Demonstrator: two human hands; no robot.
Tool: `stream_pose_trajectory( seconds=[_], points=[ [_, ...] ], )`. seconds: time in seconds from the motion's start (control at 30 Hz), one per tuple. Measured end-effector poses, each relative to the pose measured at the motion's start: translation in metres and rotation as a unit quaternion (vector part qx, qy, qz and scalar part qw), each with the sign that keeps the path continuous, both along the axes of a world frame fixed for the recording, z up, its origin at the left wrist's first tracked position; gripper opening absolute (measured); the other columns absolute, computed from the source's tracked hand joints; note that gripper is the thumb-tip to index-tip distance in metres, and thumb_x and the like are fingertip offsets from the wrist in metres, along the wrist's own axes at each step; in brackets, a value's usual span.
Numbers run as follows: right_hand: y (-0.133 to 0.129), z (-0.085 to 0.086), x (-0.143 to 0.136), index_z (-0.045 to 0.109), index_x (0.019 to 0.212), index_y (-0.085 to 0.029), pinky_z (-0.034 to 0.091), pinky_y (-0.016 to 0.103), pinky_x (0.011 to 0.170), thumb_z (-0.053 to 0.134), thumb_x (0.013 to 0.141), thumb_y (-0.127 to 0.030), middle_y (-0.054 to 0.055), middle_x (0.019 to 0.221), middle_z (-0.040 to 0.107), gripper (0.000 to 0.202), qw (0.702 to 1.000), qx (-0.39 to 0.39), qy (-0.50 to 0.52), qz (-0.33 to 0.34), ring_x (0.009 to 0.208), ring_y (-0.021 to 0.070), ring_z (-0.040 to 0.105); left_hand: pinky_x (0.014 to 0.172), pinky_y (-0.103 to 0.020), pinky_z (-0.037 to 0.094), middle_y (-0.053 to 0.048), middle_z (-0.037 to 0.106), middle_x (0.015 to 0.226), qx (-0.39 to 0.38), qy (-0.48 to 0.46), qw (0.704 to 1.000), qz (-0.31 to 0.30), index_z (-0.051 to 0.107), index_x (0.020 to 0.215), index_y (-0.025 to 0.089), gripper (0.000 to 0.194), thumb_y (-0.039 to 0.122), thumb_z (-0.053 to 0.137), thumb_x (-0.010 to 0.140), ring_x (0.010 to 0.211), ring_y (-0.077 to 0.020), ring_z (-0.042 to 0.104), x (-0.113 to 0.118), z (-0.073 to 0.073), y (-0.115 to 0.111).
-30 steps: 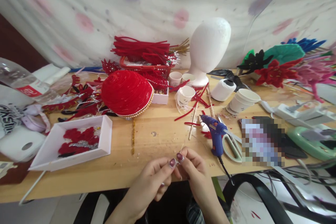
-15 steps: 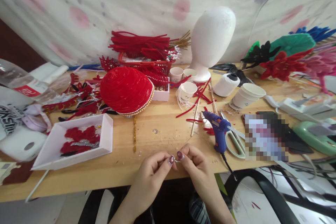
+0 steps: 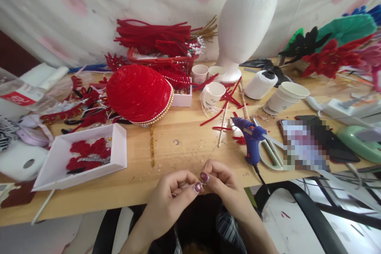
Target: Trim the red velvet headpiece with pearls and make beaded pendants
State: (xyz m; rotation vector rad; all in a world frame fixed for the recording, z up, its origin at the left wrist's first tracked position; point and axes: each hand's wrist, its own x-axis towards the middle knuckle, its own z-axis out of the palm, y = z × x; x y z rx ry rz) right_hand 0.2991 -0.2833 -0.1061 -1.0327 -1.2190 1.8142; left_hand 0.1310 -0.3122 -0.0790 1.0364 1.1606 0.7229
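Observation:
My left hand (image 3: 178, 188) and my right hand (image 3: 222, 180) meet at the front edge of the table, fingertips almost touching. Both are closed in a pinch on a thin white thread (image 3: 206, 165), part of which rises from the right fingers toward the tabletop. Whether anything small is on the thread between the fingertips, I cannot make out. A red domed cap with a pearl trim (image 3: 138, 93) lies beyond the left hand, a gold glittery strip (image 3: 152, 147) hanging from it. To the right of my right hand stands a blue glue gun (image 3: 251, 139).
A white box (image 3: 119, 151) of red pieces stands at left. Paper cups (image 3: 214, 94), a thread spool (image 3: 260, 84) and a white foam head (image 3: 245, 24) are behind. Scissors (image 3: 269, 154) and phones (image 3: 342, 143) lie right. A red basket (image 3: 178, 63) holds red stems.
My view has tilted down slightly. The left fingertips have shifted a little right and closer to the right ones, and the thread above the right hand shows more clearly.

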Motion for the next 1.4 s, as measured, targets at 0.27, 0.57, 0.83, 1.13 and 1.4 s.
stream_pose_trajectory(
  seconds=[0.27,0.57,0.83,1.13,1.4],
  points=[
    [0.001,0.004,0.000,0.052,0.074,-0.019,0.025,0.024,0.054,0.065,0.089,-0.056,-0.005,0.062,0.041,0.042,1.000,-0.001,0.010,0.019,0.057,0.0106,0.031,0.049,-0.025,0.015,0.007,0.033,0.058,-0.013,-0.075,0.997,0.026,0.058,0.072,0.017,0.041,0.055,0.066,0.083,0.052,-0.0074,0.022,-0.001,-0.004,0.000],
    [-0.003,0.013,0.001,0.060,0.092,-0.022,0.027,0.025,0.054,0.059,0.095,-0.053,-0.003,0.071,0.043,0.031,0.998,0.052,-0.039,0.024,0.061,0.0131,0.033,0.046,-0.022,0.020,0.006,0.041,0.056,0.019,-0.048,0.989,0.140,0.065,0.074,0.016,0.038,0.054,0.069,0.081,0.048,-0.0062,0.025,0.001,-0.011,-0.003],
    [-0.001,0.015,0.000,0.066,0.101,-0.024,0.046,0.029,0.076,0.047,0.103,-0.043,0.004,0.093,0.064,0.026,0.985,0.143,-0.094,0.000,0.087,0.0183,0.059,0.050,-0.026,0.026,0.003,0.042,0.054,0.081,0.098,0.986,0.106,0.075,0.078,0.018,0.030,0.045,0.064,0.085,0.051,-0.0112,0.031,-0.004,-0.014,-0.003],
    [0.000,0.009,-0.010,0.071,0.083,-0.019,0.027,0.022,0.045,0.071,0.088,-0.041,-0.002,0.063,0.055,0.022,0.992,0.093,-0.077,-0.022,0.051,0.0096,0.038,0.050,-0.026,0.022,0.005,0.028,0.055,0.112,0.139,0.984,0.020,0.052,0.051,0.019,0.040,0.031,0.056,0.089,0.053,-0.0104,0.025,-0.006,-0.002,0.004],
    [0.005,0.009,-0.009,0.064,0.086,-0.019,0.039,0.023,0.057,0.069,0.088,-0.049,-0.001,0.070,0.057,0.031,0.999,0.024,-0.022,-0.020,0.062,0.0127,0.051,0.047,-0.025,0.021,0.007,0.028,0.056,0.092,0.160,0.983,-0.003,0.069,0.078,0.019,0.025,0.036,0.057,0.091,0.051,-0.0099,0.026,-0.005,-0.001,0.003]
  ],
)
